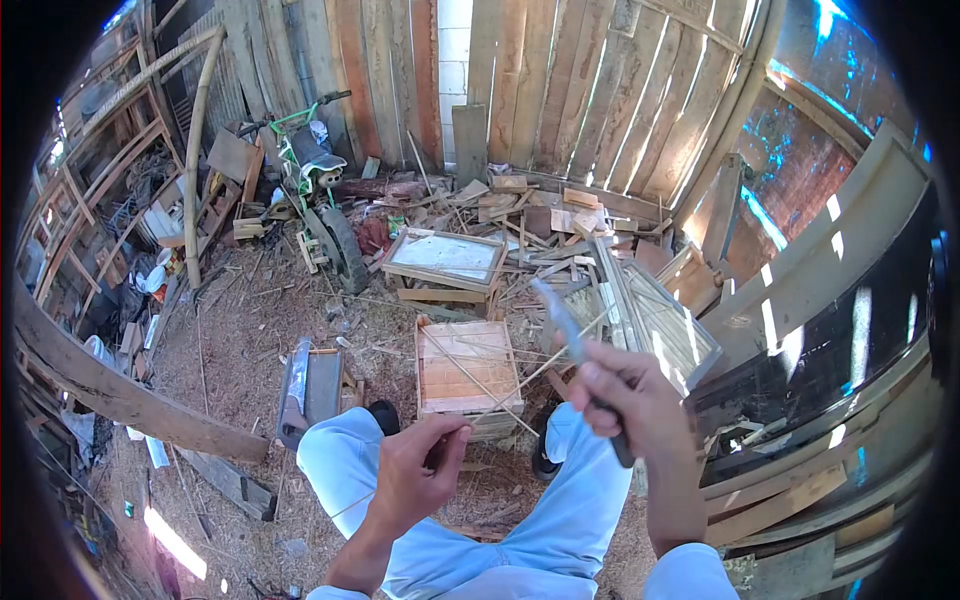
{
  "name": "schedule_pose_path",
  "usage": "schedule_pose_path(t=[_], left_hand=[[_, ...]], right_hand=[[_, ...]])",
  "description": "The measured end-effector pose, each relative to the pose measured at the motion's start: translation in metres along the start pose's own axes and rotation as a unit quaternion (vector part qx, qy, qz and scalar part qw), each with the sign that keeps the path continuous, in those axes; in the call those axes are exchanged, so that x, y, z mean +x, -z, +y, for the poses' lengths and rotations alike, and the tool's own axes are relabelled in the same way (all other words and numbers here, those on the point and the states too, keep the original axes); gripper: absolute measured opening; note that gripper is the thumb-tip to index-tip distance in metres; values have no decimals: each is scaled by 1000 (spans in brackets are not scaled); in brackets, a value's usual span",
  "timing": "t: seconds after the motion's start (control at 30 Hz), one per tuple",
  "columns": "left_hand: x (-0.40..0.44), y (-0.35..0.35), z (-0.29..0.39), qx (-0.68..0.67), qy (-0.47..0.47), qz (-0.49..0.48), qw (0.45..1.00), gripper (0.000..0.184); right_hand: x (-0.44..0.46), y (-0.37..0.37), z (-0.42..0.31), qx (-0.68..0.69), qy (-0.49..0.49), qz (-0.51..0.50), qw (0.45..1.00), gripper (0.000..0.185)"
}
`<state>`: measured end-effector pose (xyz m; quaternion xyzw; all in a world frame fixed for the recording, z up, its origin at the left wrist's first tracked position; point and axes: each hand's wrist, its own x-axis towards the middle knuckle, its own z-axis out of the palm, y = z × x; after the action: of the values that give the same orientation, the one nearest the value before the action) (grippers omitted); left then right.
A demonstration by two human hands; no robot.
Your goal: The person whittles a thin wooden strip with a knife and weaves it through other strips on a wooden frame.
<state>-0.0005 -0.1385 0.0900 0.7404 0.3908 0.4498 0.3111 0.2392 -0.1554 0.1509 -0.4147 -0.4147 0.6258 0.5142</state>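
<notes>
My right hand is closed around the dark handle of a knife, its blade pointing up and to the left. My left hand is shut in a pinch above my knees. A thin strip of wood or bamboo seems to run from these fingertips up toward the knife; its lower part shows left of my wrist. Between my feet stands a low wooden box or stool, with further thin strips lying across its top. Whether the blade touches the strip I cannot tell.
A handsaw rests against a dark tray-like piece by my left foot. Ahead are a framed panel, a pile of wood scraps and a green bike. A beam crosses on the left; planks lie right.
</notes>
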Motion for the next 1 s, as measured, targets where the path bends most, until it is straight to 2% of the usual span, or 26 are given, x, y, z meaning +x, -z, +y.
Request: schedule_pose_path(t=[0.07,0.13,0.23,0.33,0.43,0.5,0.63,0.7,0.77,0.8,1.0], left_hand=[[5,-6,6,17,-12,10,1000,4],[9,-11,9,89,-89,48,991,9],[10,-13,10,133,-135,65,980,12],[6,-10,6,155,-150,67,974,17],[4,-8,8,155,-141,53,976,19],[6,-10,8,162,-150,53,974,20],[8,-10,7,186,-195,65,961,23],[7,-7,9,192,-194,67,960,23],[6,-6,9,197,-198,69,958,24],[4,-5,7,199,-201,68,957,25],[4,-6,9,204,-178,54,961,25]], right_hand=[[2,-12,17,-23,-17,-20,999,32],[2,-23,27,-46,-33,-41,998,31],[3,-27,30,-34,-55,-72,995,29],[4,-14,21,-18,-50,-71,996,30],[2,-14,16,14,-42,-31,999,34],[0,-22,23,21,-107,-106,988,39],[0,-19,21,59,-123,-115,984,40],[-1,-18,15,47,-116,-110,986,40],[-1,-10,4,-14,-39,-20,999,39],[2,-5,3,8,-17,-4,1000,36],[1,-9,11,4,-73,-40,996,35]])
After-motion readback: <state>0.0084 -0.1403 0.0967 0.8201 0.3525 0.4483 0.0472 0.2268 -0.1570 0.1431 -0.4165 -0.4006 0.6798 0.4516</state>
